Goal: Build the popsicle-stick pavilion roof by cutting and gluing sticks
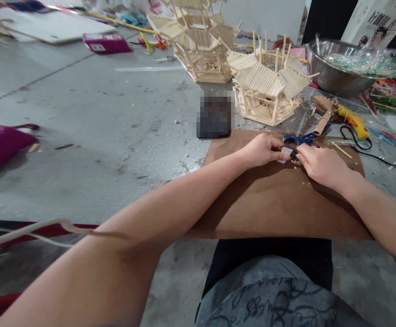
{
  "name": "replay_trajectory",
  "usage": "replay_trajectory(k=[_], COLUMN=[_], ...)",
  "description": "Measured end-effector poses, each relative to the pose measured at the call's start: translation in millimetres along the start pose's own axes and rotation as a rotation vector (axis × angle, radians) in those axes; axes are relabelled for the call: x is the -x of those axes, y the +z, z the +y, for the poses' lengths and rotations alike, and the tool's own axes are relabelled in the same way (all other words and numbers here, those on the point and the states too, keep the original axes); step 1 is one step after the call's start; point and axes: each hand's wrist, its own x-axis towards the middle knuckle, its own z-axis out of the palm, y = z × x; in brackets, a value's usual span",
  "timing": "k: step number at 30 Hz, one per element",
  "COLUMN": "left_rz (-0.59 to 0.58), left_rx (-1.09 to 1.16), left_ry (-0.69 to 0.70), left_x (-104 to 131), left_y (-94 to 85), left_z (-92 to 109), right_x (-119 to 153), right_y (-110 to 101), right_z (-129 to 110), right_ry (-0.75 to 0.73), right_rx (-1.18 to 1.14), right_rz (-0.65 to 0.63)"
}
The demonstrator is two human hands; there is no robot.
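Observation:
Over a brown sheet (269,200), my left hand (263,151) pinches a small grey-and-black piece (289,152) between thumb and fingers. From the other side, my right hand (323,164) closes its fingertips on the black end of that same piece. Its exact kind is too small to make out, and the fingers cover part of it. Just behind my fingertips lies a blue-handled tool (303,138), partly hidden by the hands. Tiny pale crumbs dot the sheet below my hands.
Two pale stick-built pavilion models, one tiered (202,45) and one lower (269,88), stand behind. A dark phone-like object (214,125) lies left of the sheet. To the right are a yellow glue gun (352,121) with its cord and a metal bowl (337,79). Purple boxes (5,145) sit left.

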Motion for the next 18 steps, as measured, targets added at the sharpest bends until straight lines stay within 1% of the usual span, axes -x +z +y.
replay_trajectory(k=[3, 5, 7, 10, 12, 14, 16, 18], left_rz=[-0.053, -0.046, -0.002, 0.122, 0.216, 0.282, 0.315, 0.323], left_rx=[0.036, 0.076, 0.128, 0.15, 0.054, -0.102, -0.257, -0.371], left_ry=[0.01, 0.025, 0.04, 0.059, 0.067, 0.097, 0.156, 0.203], left_x=[1, 3, 5, 8, 11, 13, 14, 16], left_y=[-0.5, 0.0, 1.1, 3.1, 4.4, 5.4, 6.3, 7.1], left_z=[-2, -1, 2, 8, 11, 13, 14, 15], right_x=[4, 8, 10, 12, 13, 13, 13, 13], right_y=[1, -1, -3, -5, -5, -4, -3, -3], right_z=[4, 8, 11, 13, 13, 13, 13, 12], right_ry=[0.033, 0.089, 0.13, 0.141, 0.145, 0.137, 0.114, 0.099], right_rx=[-0.091, -0.156, -0.199, -0.222, -0.216, -0.202, -0.195, -0.199], right_rz=[0.12, 0.229, 0.309, 0.356, 0.378, 0.396, 0.404, 0.41])
